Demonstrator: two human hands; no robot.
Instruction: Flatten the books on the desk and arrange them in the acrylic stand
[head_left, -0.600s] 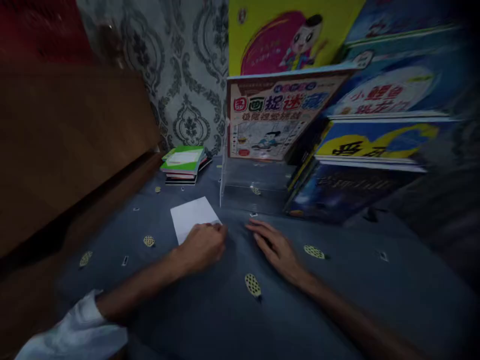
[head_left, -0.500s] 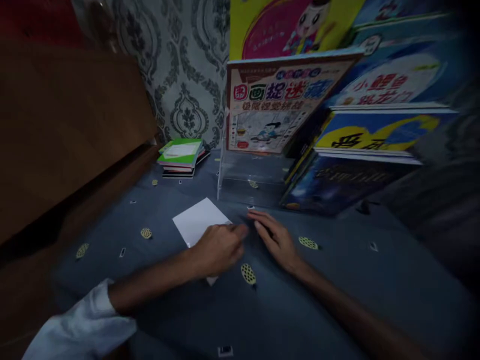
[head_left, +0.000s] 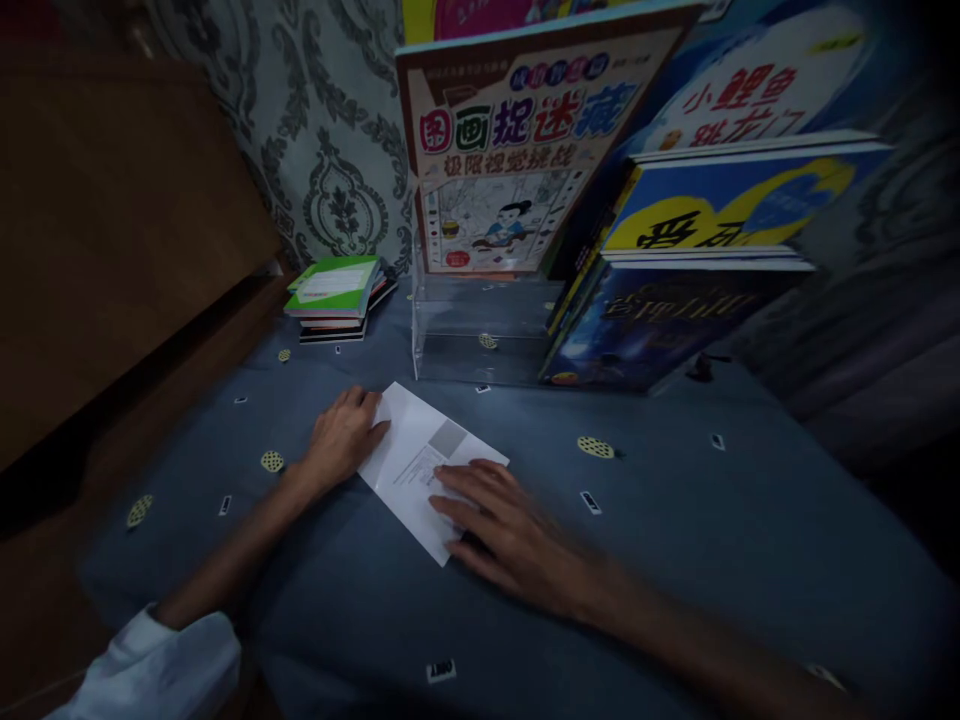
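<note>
Grip splayed and unclosed, the right hand (head_left: 502, 530) reaches over the lower right edge of a white printed sheet (head_left: 401, 430); whether it presses down or hovers just above cannot be told. At the sheet's upper left edge lies the left hand (head_left: 343, 435), thumb apart from the rest, and whether its grip pinches the edge cannot be made out. The sheet rests at a slant on the worktop (head_left: 337, 620), between the two hands, one corner toward the viewer, showing a grey block and small lines of type. A pale sleeve (head_left: 172, 660) covers part of the left arm.

Pineapple motifs and small label-like marks dot the worktop's grey-blue surface. Beyond the sheet, a clear stand (head_left: 450, 340) holds upright books, among them a brown-bordered book (head_left: 495, 160), a blue-and-yellow book (head_left: 742, 205) and, in front of that one, a dark blue book (head_left: 660, 325). To the stand's left sits a stack of books (head_left: 334, 292), a green cover on top. Patterned wallpaper (head_left: 337, 190) rises behind, with a brown panel (head_left: 127, 240) at far left, dim in the low light
</note>
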